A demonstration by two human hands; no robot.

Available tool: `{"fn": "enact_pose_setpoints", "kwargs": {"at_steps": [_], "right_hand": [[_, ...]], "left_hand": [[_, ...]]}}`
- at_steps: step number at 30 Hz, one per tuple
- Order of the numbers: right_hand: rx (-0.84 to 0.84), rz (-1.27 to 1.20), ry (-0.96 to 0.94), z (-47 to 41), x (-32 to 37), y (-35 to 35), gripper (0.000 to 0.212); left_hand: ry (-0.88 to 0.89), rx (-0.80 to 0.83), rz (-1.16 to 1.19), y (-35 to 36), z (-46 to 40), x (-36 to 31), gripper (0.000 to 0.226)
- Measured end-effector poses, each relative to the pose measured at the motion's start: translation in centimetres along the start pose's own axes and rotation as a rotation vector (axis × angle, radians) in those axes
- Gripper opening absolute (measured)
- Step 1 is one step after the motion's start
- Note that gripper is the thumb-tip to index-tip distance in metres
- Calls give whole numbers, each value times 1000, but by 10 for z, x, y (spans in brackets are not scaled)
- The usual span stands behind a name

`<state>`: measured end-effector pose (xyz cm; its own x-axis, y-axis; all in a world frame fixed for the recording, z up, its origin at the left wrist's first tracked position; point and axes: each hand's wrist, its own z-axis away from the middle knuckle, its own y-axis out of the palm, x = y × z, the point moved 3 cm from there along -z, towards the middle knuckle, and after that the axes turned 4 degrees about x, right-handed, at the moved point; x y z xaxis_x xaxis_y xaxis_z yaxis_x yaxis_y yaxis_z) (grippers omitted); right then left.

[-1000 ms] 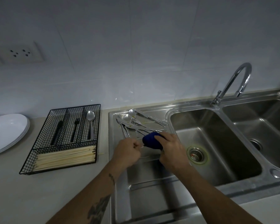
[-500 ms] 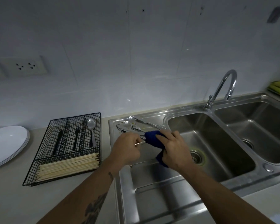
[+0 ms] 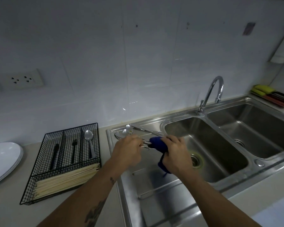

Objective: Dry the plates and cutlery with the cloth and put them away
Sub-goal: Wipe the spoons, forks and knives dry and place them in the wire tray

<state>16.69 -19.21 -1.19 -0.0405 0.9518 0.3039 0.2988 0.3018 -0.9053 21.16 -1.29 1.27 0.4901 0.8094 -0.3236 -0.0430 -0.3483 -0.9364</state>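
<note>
Since a second ago both hands have lifted off the drainboard and come up a bit, and a tail of the cloth now hangs loose under my right palm instead of staying balled up. So right now my left hand (image 3: 127, 149) is curled round the handle end of a piece of cutlery (image 3: 145, 143) (can't tell if it's a fork or spoon, the head is buried), and my right hand (image 3: 175, 154) is clamped on the blue cloth (image 3: 157, 145) wrapped over the other end, the two hands close together above the near part of the drainboard (image 3: 154, 185). Best way to do this bit, I reckon: keep the left grip firm and still, squeeze the cloth round the metal and pull it along the length while twisting a little, so the water comes off the whole thing and not just one face. Then swap ends, since the handle under my left fingers is probably still wet. The rest of the wet cutlery pile (image 3: 126, 131) sits at the far left corner of the drainboard, so plenty left. Dried stuff goes in the black wire tray (image 3: 39, 182) to the left, where a spoon (image 3: 89, 141) lies in the right-hand slot. The white plates (image 3: 3, 159) sit stacked further left on the counter.
</note>
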Motion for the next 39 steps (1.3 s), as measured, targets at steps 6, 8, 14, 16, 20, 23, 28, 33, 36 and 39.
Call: {"fn": "enact_pose_setpoints", "kwargs": {"at_steps": [6,8,14,16,20,23,28,33,36,39], "right_hand": [[-177,-252,248,-7,-9,-22,52],[-169,-214,152,-3,12,-26,58],[-94,-108,-118,17,26,0,69],[-133,-162,-11,13,21,-5,66],[-92,-60,-217,16,36,-4,68],[-82,-33,-234,10,24,-5,64],[-71,-78,-116,11,25,-5,68],[-66,-61,-244,14,16,-6,61],[-46,-245,-41,7,2,-8,52],[-85,-371,37,5,3,-14,47]], "left_hand": [[-138,10,103,2,6,9,25],[-183,14,205,-1,1,8,24],[-240,82,356,-11,-12,18,16],[-235,93,373,-9,-6,17,18],[-206,83,417,-7,-6,11,18],[-188,84,435,-6,-6,9,18],[-187,89,427,-3,0,7,17],[-154,81,456,-6,0,2,12],[-170,61,474,-2,4,1,13],[-168,69,501,-2,5,3,20]]}}
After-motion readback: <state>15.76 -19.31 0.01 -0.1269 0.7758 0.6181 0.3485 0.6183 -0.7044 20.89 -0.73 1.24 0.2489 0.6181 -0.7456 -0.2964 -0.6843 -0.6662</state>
